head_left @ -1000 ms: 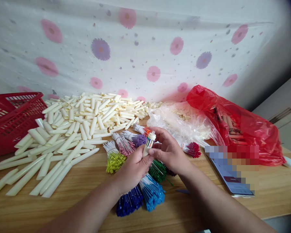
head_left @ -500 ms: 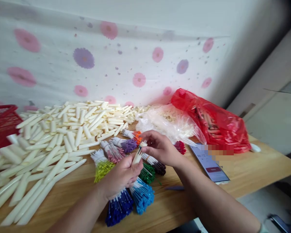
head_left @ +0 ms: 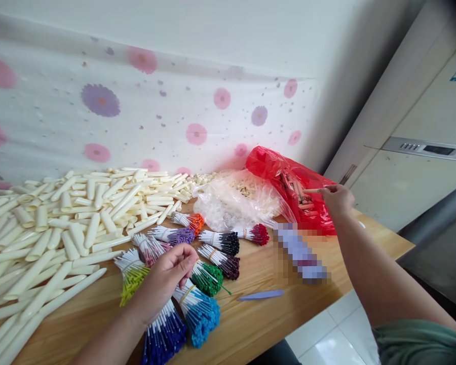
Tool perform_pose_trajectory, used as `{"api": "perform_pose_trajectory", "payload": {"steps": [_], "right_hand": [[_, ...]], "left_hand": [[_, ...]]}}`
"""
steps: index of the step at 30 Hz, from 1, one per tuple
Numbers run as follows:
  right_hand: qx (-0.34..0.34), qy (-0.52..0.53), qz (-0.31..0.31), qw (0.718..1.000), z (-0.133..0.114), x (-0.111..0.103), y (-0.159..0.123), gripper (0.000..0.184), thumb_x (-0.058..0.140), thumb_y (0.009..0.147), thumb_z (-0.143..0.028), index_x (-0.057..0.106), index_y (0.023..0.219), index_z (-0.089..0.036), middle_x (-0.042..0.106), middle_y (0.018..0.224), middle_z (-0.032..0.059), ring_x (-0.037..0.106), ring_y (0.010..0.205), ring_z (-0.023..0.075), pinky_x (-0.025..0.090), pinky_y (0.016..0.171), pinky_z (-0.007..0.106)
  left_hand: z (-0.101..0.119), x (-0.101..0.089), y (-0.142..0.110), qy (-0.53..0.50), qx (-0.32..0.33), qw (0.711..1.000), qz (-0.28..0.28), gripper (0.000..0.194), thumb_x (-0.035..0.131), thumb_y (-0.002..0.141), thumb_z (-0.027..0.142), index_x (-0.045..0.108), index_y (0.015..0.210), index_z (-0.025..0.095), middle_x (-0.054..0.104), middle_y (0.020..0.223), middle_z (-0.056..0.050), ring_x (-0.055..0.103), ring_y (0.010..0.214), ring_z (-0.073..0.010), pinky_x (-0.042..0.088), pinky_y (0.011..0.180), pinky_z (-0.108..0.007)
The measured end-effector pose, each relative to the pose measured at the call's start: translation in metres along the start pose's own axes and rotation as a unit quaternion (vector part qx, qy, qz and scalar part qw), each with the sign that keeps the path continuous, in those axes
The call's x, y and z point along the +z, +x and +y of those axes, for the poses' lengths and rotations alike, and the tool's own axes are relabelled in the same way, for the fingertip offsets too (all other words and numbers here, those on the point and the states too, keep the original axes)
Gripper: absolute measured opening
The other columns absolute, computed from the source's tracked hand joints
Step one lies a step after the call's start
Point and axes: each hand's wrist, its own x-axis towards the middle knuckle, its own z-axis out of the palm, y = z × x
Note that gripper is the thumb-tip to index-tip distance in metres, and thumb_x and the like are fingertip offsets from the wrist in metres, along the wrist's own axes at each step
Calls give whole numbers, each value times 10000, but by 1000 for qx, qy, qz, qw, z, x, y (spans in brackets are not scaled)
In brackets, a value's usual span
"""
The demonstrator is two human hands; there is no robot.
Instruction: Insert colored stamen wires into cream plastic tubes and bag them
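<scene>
My right hand [head_left: 337, 200] is stretched out to the red plastic bag [head_left: 273, 167] and pinches a thin cream pen [head_left: 311, 190] at the bag's mouth. My left hand [head_left: 167, 276] rests with curled fingers on the fan of banded coloured refill bundles. The pink bundle [head_left: 148, 248] and the green one [head_left: 211, 279] lie right beside its fingertips. What its fingers hold, if anything, is hidden. Under the wrist lie a dark blue bundle [head_left: 163, 337] and a light blue bundle [head_left: 203, 314].
A big heap of cream pen barrels [head_left: 79, 213] covers the left of the wooden table [head_left: 251, 324]. A clear bag of small parts [head_left: 235, 203] sits beside the red bag. A phone [head_left: 300, 248] and a small blue tool [head_left: 260, 295] lie near the table's right edge.
The view has swung right. My right hand took the assembled pen away from my left hand and carried it to the red bag. My left hand dropped onto the refill bundles.
</scene>
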Motion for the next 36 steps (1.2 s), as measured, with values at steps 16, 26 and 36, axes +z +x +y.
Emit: {"api": "perform_pose_trajectory", "payload": {"steps": [16,26,36], "right_hand": [[-151,45,-186,970,-44,11,-61,256,551,779,-323,707,916,-173,705,902,78,642,792,192,500,735,317],[-341,75,-296,889,-116,32,-136,256,442,814,-119,687,884,-145,667,978,98,625,895,174,485,814,297],[-455,9,-423,784,-236,116,-188,243,472,865,-103,681,965,-178,686,1037,62,622,963,167,466,886,289]], "left_hand": [[-5,-3,5,3,32,994,106,216,560,828,384,545,763,178,415,533,59,370,501,-86,317,487,-190],[23,-4,0,-173,67,963,197,158,613,755,308,524,731,179,410,485,78,370,433,-68,348,440,-182],[11,-63,2,70,74,957,271,190,542,759,354,529,688,178,412,493,69,382,452,-91,327,464,-199]]}}
